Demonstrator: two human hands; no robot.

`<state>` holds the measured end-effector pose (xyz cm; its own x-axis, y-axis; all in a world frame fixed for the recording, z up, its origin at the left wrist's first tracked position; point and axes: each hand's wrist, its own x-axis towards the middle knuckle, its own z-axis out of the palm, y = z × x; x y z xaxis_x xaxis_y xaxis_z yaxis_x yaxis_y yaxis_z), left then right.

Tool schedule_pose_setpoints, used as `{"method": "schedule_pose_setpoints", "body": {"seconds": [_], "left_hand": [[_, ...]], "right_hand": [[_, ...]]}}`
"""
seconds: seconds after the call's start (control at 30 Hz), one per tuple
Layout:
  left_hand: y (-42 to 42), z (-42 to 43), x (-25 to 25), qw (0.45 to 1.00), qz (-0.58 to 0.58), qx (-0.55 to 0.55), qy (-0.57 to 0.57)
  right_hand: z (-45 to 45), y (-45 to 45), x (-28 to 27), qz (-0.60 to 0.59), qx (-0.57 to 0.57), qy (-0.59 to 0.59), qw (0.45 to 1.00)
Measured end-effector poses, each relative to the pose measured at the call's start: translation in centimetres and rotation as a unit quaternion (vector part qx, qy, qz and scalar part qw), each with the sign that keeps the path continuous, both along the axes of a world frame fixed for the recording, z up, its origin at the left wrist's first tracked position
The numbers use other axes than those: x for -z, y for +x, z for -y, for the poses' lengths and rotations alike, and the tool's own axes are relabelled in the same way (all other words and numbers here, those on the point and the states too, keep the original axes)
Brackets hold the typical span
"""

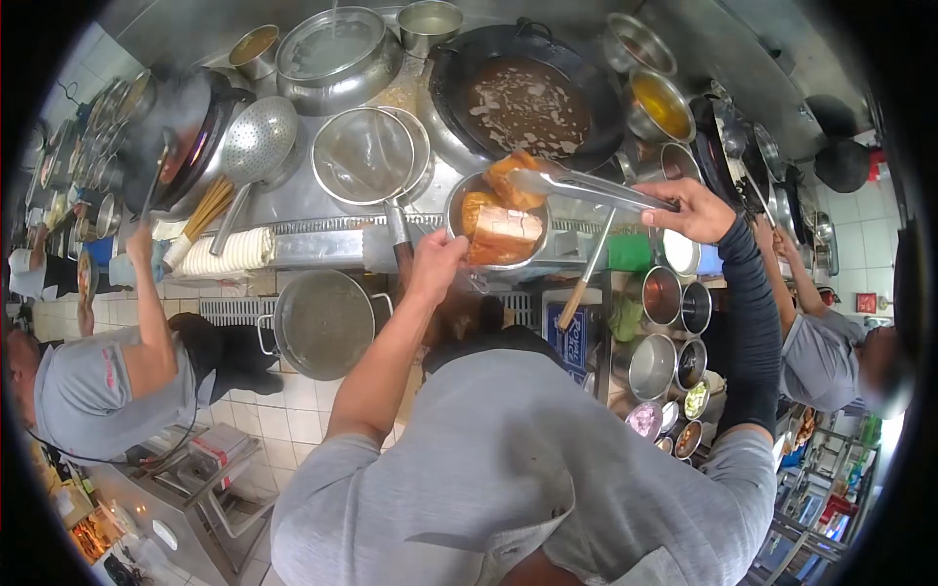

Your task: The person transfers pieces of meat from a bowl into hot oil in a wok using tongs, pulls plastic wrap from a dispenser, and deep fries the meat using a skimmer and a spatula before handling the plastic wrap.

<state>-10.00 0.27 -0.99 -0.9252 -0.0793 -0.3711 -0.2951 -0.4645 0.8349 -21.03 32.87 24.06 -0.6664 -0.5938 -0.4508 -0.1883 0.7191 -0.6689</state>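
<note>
The writing first: a blue box point(565, 334) below the front edge of the counter point(318, 249) bears white letters turned sideways. One word seems to be "ROYAL", and the rest I cannot read with certainty. Red marks on the grey shirt of a person point(88, 386) at the left are too small to read.

The metal bowl point(544, 223) is at the front edge of the counter; I cannot tell if it rests there or is only held. The left hand point(440, 262) pinches its near left rim: the thumb lies over the rim, while the fingertips are hidden beneath. Inside, browned pieces of meat point(493, 251) lie near this thumb, and one shows a pale, scored top.

The right hand point(692, 212) has its fingers bent and pressed around the handles of the metal tongs point(598, 188). Its fingers are well apart from the meat: the far tips of the tongs hold one browned chunk point(503, 181) above the far rim of the bowl.

Toward the back edge of the counter stands a wok point(452, 88) with dark liquid. A strainer point(360, 156) lies left of the bowl, and a brush point(583, 285) crosses the front edge at the right.
</note>
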Motion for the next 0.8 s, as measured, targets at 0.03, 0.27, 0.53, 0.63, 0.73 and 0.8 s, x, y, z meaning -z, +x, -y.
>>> {"method": "schedule_pose_setpoints", "body": {"seconds": [0.03,0.27,0.53,0.63,0.73,0.8], "left_hand": [[-0.2,-0.3,-0.4,1.000,0.002,-0.002,-0.010],[-1.5,-3.3,1.0,0.998,0.003,-0.037,-0.040],[-2.5,-8.4,-1.2,0.995,0.032,-0.096,-0.016],[-2.8,-8.3,0.7,0.996,0.030,-0.084,-0.018],[-2.8,-7.0,2.4,0.998,0.016,-0.042,-0.037],[-3.1,-6.5,2.5,0.999,0.007,-0.026,-0.040]], "right_hand": [[-0.6,0.1,0.3,0.009,0.025,-0.037,0.999],[-6.3,-2.7,4.5,0.044,0.090,-0.117,0.988],[-10.5,-5.3,9.0,0.104,0.133,-0.202,0.965],[-11.0,-5.1,10.7,0.072,0.151,-0.218,0.961],[-10.5,-4.2,11.1,0.065,0.187,-0.214,0.956],[-10.0,-4.3,11.3,0.044,0.230,-0.205,0.950]]}}
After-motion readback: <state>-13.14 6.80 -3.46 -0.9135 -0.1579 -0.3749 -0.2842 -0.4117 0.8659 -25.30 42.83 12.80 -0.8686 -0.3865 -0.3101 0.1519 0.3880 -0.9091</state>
